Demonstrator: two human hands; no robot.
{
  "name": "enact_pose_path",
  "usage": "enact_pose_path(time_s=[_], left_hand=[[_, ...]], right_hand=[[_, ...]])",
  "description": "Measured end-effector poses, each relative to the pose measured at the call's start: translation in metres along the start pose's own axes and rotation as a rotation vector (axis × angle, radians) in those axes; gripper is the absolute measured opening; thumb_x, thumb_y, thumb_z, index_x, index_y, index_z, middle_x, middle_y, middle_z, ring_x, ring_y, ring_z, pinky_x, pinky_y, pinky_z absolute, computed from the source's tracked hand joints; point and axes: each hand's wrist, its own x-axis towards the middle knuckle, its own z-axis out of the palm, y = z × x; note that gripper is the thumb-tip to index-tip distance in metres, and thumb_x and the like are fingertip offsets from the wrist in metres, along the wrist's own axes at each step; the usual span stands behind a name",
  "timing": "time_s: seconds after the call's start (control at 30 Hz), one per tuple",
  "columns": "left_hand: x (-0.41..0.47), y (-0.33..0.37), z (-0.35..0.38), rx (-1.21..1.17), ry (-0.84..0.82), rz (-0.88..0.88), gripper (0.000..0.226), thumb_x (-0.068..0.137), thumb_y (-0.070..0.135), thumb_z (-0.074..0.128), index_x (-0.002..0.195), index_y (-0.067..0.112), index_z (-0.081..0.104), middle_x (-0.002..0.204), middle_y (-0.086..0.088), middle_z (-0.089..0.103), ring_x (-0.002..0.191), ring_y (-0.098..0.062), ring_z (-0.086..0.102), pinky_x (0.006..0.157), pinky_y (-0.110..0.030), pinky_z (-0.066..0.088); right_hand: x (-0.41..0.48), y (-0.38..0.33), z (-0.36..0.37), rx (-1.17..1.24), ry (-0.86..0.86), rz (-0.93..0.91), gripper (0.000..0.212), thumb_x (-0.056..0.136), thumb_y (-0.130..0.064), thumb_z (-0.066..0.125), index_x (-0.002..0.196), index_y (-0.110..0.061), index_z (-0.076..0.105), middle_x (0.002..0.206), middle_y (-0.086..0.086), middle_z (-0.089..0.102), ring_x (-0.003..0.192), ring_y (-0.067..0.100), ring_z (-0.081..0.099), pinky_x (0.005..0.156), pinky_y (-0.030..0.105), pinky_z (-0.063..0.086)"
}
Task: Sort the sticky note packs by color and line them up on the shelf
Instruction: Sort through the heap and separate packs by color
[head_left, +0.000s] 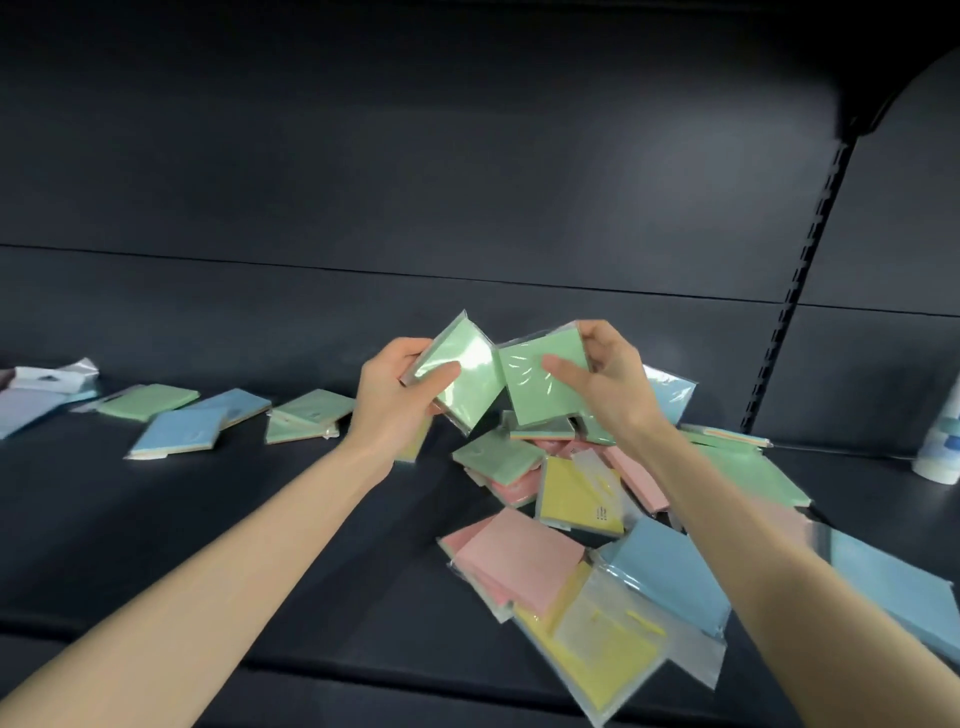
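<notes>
At four o'clock, nearest, the mixed pile (597, 545) sprawled on the shelf (260, 519). Above it the left hand (395, 395) gripped the left green pack (462, 364) and the right hand (613, 384) the right green pack (545, 389), fingers (584, 335) curled round each (slick wrappers); one might slip back, unsorted.

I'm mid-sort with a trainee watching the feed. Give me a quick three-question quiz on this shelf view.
1. True or false: the left hand grips a green pack, and the right hand grips a second green pack.
2. The unsorted pile holds: A) green only; B) pink, yellow, blue and green; C) blue only.
3. Fill in: on the shelf, the pile lies toward the person's ___ side.
Key: 1 true; 2 B; 3 right.
</notes>
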Motion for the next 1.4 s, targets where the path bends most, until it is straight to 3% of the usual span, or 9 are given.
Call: enact_pose_path(time_s=[0.13,0.33,0.5,0.63,0.73,1.07,1.2,1.33,1.4], left_hand=[[-0.013,0.006,-0.042,0.053,0.039,0.018,0.017,0.086,0.014,0.066,0.09,0.03,0.06,0.094,0.005,0.065,0.074,-0.003,0.063,0.058,-0.016,0.053],[-0.026,0.015,-0.121,0.105,0.032,0.012,0.011,0.091,0.015,0.06,0.097,0.023,0.062,0.087,0.007,0.065,0.069,0.0,0.06,0.057,-0.014,0.05],[-0.038,0.014,-0.21,0.225,-0.028,0.027,0.013,0.091,0.02,0.06,0.102,0.025,0.063,0.094,0.01,0.066,0.08,-0.006,0.06,0.071,-0.02,0.048],[-0.047,0.007,-0.277,0.261,-0.034,0.015,0.014,0.092,0.018,0.059,0.105,0.021,0.062,0.094,0.012,0.064,0.072,0.011,0.059,0.058,-0.003,0.042],[-0.05,0.002,-0.313,0.24,-0.032,-0.016,0.013,0.093,0.016,0.057,0.104,0.02,0.061,0.095,0.01,0.063,0.079,0.003,0.059,0.057,-0.003,0.042],[-0.024,-0.011,-0.355,0.215,-0.055,-0.059,0.015,0.092,0.02,0.058,0.107,0.02,0.061,0.099,0.005,0.064,0.085,-0.006,0.059,0.064,-0.014,0.043],[-0.006,-0.016,-0.354,0.231,-0.057,-0.046,0.013,0.092,0.021,0.057,0.105,0.022,0.061,0.095,0.009,0.063,0.081,-0.004,0.058,0.057,-0.004,0.041],[0.016,-0.02,-0.351,0.241,-0.092,-0.03,0.013,0.093,0.021,0.057,0.105,0.022,0.061,0.096,0.009,0.064,0.08,-0.004,0.058,0.059,-0.009,0.042],[0.028,-0.023,-0.349,0.248,-0.101,-0.027,0.014,0.093,0.021,0.056,0.106,0.021,0.062,0.096,0.008,0.064,0.079,-0.003,0.058,0.058,-0.008,0.042]], right_hand=[[-0.008,-0.012,0.039,-0.036,-0.035,-0.041,0.024,0.091,-0.012,0.061,0.113,-0.009,0.052,0.106,0.004,0.066,0.09,0.012,0.065,0.077,0.02,0.054],[-0.021,-0.038,0.108,-0.092,-0.068,-0.104,0.02,0.093,-0.016,0.058,0.112,-0.015,0.053,0.103,-0.009,0.064,0.089,-0.007,0.06,0.074,0.008,0.046],[-0.04,-0.049,0.185,-0.104,-0.066,-0.069,0.018,0.092,-0.021,0.058,0.109,-0.02,0.053,0.108,0.0,0.063,0.103,0.018,0.06,0.086,0.034,0.049],[-0.06,-0.054,0.251,-0.096,-0.074,-0.017,0.016,0.093,-0.023,0.057,0.108,-0.024,0.052,0.106,-0.001,0.063,0.102,0.021,0.06,0.082,0.035,0.051],[-0.07,-0.056,0.286,-0.087,-0.073,0.001,0.015,0.093,-0.023,0.057,0.108,-0.024,0.052,0.106,0.001,0.064,0.103,0.021,0.06,0.086,0.033,0.049],[-0.058,-0.061,0.32,-0.176,-0.003,0.112,0.026,0.089,-0.03,0.062,0.11,-0.022,0.048,0.116,0.005,0.06,0.107,0.021,0.059,0.089,0.035,0.049],[-0.041,-0.056,0.323,-0.253,0.02,0.147,0.034,0.088,-0.036,0.062,0.113,-0.016,0.049,0.12,0.004,0.059,0.11,0.021,0.058,0.092,0.035,0.048],[-0.023,-0.05,0.328,-0.189,0.047,0.223,0.034,0.092,-0.031,0.059,0.113,-0.007,0.048,0.11,0.011,0.06,0.076,0.018,0.064,0.046,0.022,0.049],[-0.013,-0.046,0.328,-0.186,0.041,0.249,0.031,0.093,-0.03,0.058,0.11,-0.006,0.048,0.101,0.01,0.06,0.069,0.017,0.062,0.037,0.021,0.044]])
